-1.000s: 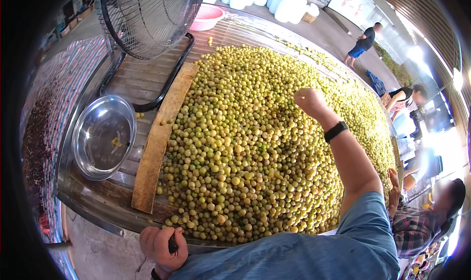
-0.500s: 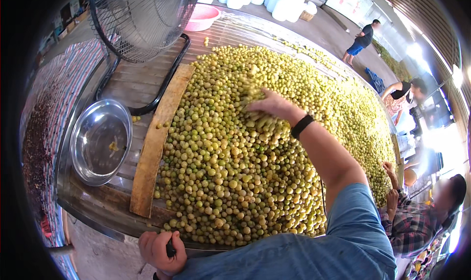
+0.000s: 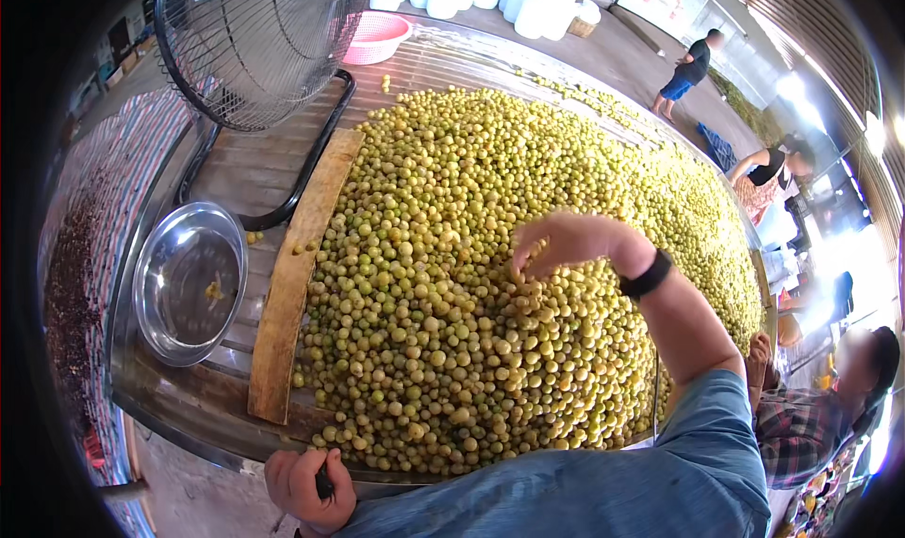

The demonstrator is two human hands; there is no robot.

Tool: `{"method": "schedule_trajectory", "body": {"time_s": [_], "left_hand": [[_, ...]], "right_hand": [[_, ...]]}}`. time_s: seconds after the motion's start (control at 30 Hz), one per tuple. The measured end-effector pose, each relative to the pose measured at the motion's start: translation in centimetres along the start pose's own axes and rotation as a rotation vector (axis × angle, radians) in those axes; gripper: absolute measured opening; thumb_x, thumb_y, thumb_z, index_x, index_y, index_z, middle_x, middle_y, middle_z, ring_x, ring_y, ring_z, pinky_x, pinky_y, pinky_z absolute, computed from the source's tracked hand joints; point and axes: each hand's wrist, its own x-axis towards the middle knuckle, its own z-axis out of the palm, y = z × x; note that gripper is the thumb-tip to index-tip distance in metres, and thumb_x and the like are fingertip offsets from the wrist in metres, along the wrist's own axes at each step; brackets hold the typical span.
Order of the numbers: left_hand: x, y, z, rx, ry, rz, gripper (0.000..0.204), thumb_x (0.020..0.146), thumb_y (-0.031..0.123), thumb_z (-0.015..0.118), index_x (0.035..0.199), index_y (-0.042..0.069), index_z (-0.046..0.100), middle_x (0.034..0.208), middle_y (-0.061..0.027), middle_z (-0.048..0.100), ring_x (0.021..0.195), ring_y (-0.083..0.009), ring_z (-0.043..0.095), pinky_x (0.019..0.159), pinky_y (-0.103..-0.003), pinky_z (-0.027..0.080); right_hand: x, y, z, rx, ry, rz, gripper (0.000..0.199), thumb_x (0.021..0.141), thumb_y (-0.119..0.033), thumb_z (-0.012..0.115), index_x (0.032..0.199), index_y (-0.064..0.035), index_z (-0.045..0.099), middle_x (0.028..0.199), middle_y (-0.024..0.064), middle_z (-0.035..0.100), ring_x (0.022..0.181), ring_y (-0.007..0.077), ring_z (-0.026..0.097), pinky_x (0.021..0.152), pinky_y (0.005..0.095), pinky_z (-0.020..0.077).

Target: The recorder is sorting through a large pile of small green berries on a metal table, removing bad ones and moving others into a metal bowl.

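Observation:
A broad heap of small round yellow-green fruits (image 3: 415, 284) covers most of the metal table (image 3: 212, 425). Over the middle of the heap is my right hand (image 3: 575, 241), palm down, with a black band on the wrist. Its fingers are loosely bent and apart, slightly blurred, and no fruit shows in them. At the table's near edge my left hand (image 3: 311, 489) is closed round a black handle (image 3: 324, 481). Most of that handle is hidden in the fist, so its kind is unclear.
A wooden board (image 3: 304, 274) borders the heap on the left. Beyond it are a steel basin (image 3: 191, 284) with a small yellowish scrap and a black-framed fan (image 3: 264, 48). A pink basket (image 3: 377, 37) stands at the back. At right, a person in plaid (image 3: 811, 425) is beside the table.
My right hand has moved right and nearer, out of the fruits it was sweeping. Fruits have shifted toward the near middle of the heap. My left hand keeps its grip.

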Motion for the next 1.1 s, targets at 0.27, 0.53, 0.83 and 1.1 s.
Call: {"method": "schedule_trajectory", "body": {"time_s": [0.27, 0.53, 0.83, 1.1], "left_hand": [[-0.4, -0.7, 0.1, 0.01, 0.021, 0.016, 0.015, 0.083, 0.005, 0.072, 0.089, 0.007, 0.059, 0.074, -0.0099, 0.057, 0.066, -0.0301, 0.053, 0.063, -0.042, 0.042], [0.4, 0.1, -0.1, 0.013, 0.012, 0.026, 0.016, 0.081, 0.002, 0.072, 0.089, 0.006, 0.058, 0.073, -0.0105, 0.055, 0.065, -0.0314, 0.053, 0.062, -0.042, 0.042], [0.1, -0.2, -0.3, 0.003, -0.001, 0.018, 0.016, 0.082, 0.001, 0.072, 0.091, 0.005, 0.059, 0.072, -0.0104, 0.054, 0.063, -0.0296, 0.051, 0.059, -0.041, 0.039], [0.0, -0.5, -0.4, -0.026, -0.024, 0.018, 0.014, 0.085, 0.002, 0.071, 0.091, 0.006, 0.059, 0.071, -0.0095, 0.052, 0.062, -0.0284, 0.048, 0.058, -0.04, 0.037]], "right_hand": [[8.6, 6.8, -5.0, -0.235, 0.767, 0.523, 0.046, 0.092, -0.047, 0.063, 0.1, -0.0043, 0.075, 0.098, 0.0153, 0.074, 0.087, 0.0265, 0.072, 0.077, 0.0369, 0.059], [13.0, 7.5, -4.2, -0.286, 0.857, 0.531, 0.025, 0.088, -0.031, 0.07, 0.104, -0.0137, 0.075, 0.091, 0.011, 0.074, 0.084, 0.0269, 0.071, 0.081, 0.0399, 0.057], [7.3, 6.0, -5.8, -0.034, 0.937, 0.218, 0.018, 0.092, -0.02, 0.058, 0.098, -0.0137, 0.073, 0.092, 0.0097, 0.074, 0.081, 0.0238, 0.072, 0.073, 0.0366, 0.0576], [7.2, 8.7, -6.3, -0.24, 0.948, 0.361, 0.029, 0.089, -0.025, 0.052, 0.084, -0.0044, 0.072, 0.086, 0.0126, 0.072, 0.077, 0.0326, 0.069, 0.074, 0.0413, 0.0573]]}}
